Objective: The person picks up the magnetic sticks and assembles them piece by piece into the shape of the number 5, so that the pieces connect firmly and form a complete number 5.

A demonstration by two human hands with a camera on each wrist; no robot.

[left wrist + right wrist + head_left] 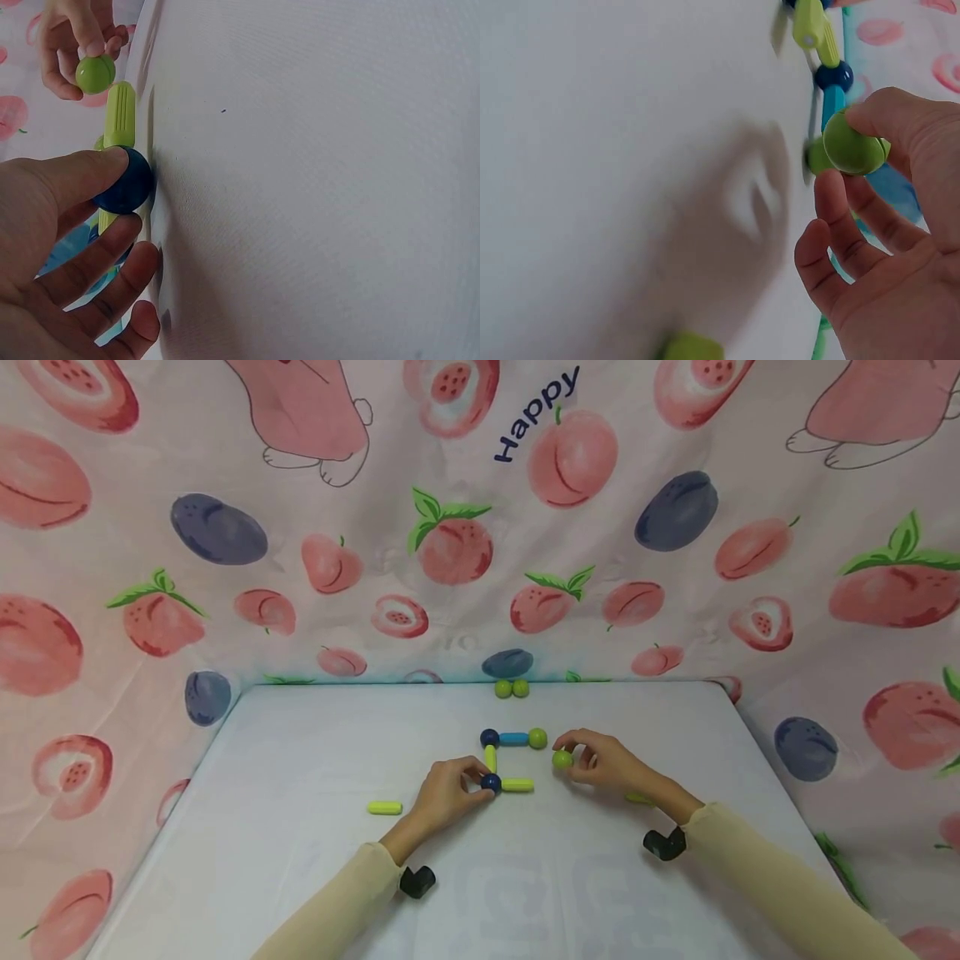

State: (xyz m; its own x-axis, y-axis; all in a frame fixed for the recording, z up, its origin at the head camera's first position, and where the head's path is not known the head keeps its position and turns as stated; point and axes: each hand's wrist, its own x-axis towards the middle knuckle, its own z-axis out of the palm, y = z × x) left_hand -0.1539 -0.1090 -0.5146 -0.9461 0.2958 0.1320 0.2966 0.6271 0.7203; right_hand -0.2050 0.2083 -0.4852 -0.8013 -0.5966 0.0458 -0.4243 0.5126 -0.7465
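Observation:
My left hand [447, 793] pinches the near dark blue ball [491, 783] between thumb and fingers. From that ball a yellow-green rod [518, 785] points right, and another yellow-green rod [491, 758] runs back to a second dark blue ball [490, 738]. There a light blue rod [513, 739] leads to a green ball [537, 738] at its right end. My right hand [606, 762] holds a loose green ball [854, 144] between thumb and fingertips, over the table to the right of the joined pieces. In the left wrist view this ball hangs just beyond the free rod's tip.
Two green balls [512, 688] sit together at the table's back edge. One yellow-green rod [385, 808] lies left of my left hand; another rod [637, 798] is partly hidden under my right forearm. A fruit-print cloth [450, 468] hangs behind the white table [262, 877].

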